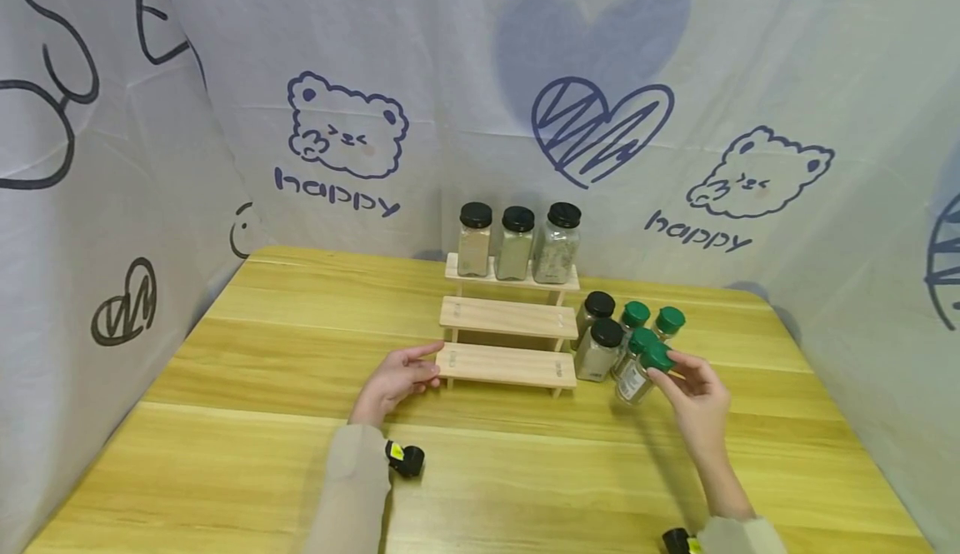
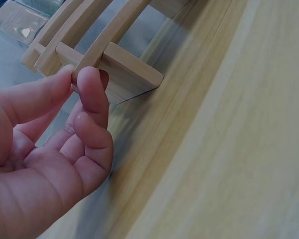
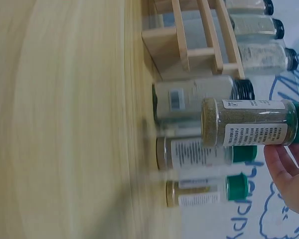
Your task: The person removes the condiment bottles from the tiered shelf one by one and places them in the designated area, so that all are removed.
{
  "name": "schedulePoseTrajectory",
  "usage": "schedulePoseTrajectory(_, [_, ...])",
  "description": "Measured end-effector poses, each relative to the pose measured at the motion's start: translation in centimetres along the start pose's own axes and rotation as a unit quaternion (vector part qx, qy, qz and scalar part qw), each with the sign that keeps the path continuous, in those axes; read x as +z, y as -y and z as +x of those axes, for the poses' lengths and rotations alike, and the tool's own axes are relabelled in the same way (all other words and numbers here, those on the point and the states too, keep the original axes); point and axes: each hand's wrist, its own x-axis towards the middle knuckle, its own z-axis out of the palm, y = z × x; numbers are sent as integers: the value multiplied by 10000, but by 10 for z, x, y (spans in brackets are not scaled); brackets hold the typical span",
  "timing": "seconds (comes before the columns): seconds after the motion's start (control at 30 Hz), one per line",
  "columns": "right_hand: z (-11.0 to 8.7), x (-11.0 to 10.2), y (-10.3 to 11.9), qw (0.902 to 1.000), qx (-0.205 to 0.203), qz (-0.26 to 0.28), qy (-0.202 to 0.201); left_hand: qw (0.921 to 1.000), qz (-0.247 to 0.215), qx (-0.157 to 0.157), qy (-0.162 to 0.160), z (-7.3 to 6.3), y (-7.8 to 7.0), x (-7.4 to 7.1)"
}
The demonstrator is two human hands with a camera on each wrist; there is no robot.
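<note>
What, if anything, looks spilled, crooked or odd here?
Nothing stands out: no spill or damage shows, and the top jars stand upright on the rack. One lifted jar is simply held by its green cap in the right hand.

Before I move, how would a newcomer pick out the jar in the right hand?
Find the three-tier wooden rack on the table. Right of its lowest step, past the black-capped jars, the right hand holds a white-labelled jar by its green cap. Unlike the other green-capped jars, it is held up off the table.
</note>
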Motion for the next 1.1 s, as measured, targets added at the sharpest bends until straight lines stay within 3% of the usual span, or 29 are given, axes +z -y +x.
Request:
schedulePoseTrajectory(0.33, [8,-25,-10,9974,85,-676,-245,10000,-28,22,65,-2,-2,-1])
schedulePoseTrajectory(0.87, [27,-34,-25,9891,250,-1405,-366,9999,-37,45,146,-3,-2,-1])
schedulePoseTrajectory(0.97, [30,-32,-27,9885,234,-1458,-322,9999,-48,37,100,-3,-1,-1])
schedulePoseTrajectory(1.0, [30,-28,-17,9927,246,-1159,-226,9999,-33,41,95,-2,-1,-1])
schedulePoseTrajectory(1.1, [32,-26,-17,9941,318,-1015,-216,10000,-38,3,71,-2,-1,-1])
